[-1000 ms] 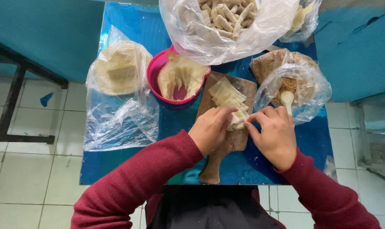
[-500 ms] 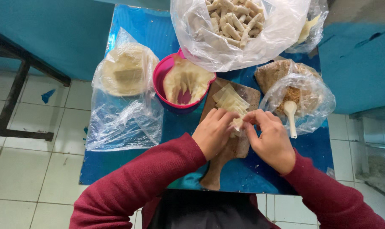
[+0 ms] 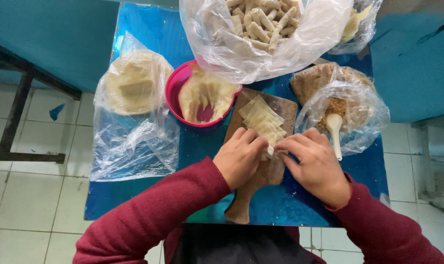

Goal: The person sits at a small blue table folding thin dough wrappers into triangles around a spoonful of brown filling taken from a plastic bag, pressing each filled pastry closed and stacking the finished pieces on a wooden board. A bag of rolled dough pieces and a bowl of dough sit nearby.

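Observation:
On a wooden cutting board (image 3: 280, 105) lies a fanned stack of pale pastry wrappers (image 3: 261, 120). My left hand (image 3: 239, 156) and my right hand (image 3: 315, 164) meet at the near end of the stack, fingertips pinching a small folded wrapper (image 3: 270, 151) between them. Both arms wear dark red sleeves. What is inside the fold is hidden by my fingers.
A pink bowl (image 3: 175, 88) with pale dough stands beside the board. A clear bag of rolled pieces (image 3: 266, 24) sits at the back, a bag with round wrappers (image 3: 131, 85) at the left, a bag of brown filling with a white spoon (image 3: 335, 129) at the right. The blue table (image 3: 144, 195) ends near me.
Both hands stay at the near end of the wrapper stack, fingers working the small piece. The view has shifted slightly; the white spoon now shows more clearly.

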Available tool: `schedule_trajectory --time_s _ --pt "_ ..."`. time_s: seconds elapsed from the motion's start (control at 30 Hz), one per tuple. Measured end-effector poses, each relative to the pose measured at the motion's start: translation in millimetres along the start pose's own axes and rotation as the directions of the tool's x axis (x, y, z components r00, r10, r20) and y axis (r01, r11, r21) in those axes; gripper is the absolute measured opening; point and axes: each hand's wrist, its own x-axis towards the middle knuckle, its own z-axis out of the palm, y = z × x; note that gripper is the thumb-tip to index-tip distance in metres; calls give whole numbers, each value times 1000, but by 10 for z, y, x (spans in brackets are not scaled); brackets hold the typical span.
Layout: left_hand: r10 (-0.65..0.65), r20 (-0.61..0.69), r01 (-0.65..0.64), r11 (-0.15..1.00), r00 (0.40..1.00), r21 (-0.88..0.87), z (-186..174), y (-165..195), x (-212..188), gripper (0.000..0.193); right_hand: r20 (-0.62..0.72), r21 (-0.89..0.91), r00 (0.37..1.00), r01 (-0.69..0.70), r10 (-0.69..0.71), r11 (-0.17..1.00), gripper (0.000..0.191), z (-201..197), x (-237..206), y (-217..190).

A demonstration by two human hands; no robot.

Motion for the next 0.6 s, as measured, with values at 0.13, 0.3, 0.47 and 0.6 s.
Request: schedule_trajectory --time_s 0.13,0.3,0.47,0.6 --pt "-3 34 4 999 999 -51 -31 -34 1 30 10 -126 991 136 -136 983 22 2 -26 -4" --pt "-21 117 33 994 993 -103 -101 -44 73 20 -38 -52 991 126 -128 991 14 44 -56 91" --pt "35 192 -15 995 981 -104 -105 -74 146 31 -20 85 1000 3 -2 996 10 117 -30 221" --pt "-4 175 11 999 985 -37 -27 -121 210 15 5 115 1000 -17 17 993 11 144 -6 262"
